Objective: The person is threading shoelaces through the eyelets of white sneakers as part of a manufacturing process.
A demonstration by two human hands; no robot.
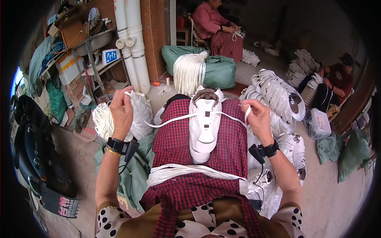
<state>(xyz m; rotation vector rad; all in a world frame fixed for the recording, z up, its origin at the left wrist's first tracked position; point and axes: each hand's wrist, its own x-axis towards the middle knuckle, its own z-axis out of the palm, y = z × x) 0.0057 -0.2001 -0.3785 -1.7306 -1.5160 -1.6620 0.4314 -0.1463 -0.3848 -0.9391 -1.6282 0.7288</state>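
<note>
A white sneaker [205, 119] rests on my lap over a red and black checked apron [170, 139], its toe pointing toward me. A flat white shoelace [174, 119] runs across the shoe near its tongue and out to both sides. My left hand [121, 111] is raised at the left, fingers pinched on one end of the lace. On the right, my right hand [256, 117] pinches the other end, with a short tail hanging beside the fingers. A bundle of loose white laces [194, 171] lies across my lap, nearer to me than the shoe.
Stacked white shoes [274, 95] stand at my right; a white bundle [141, 111] sits at my left. Laces hang over a green sack [226, 71] ahead. Two people [210, 23] sit farther back, one handling laces. A dark scooter [39, 146] stands far left.
</note>
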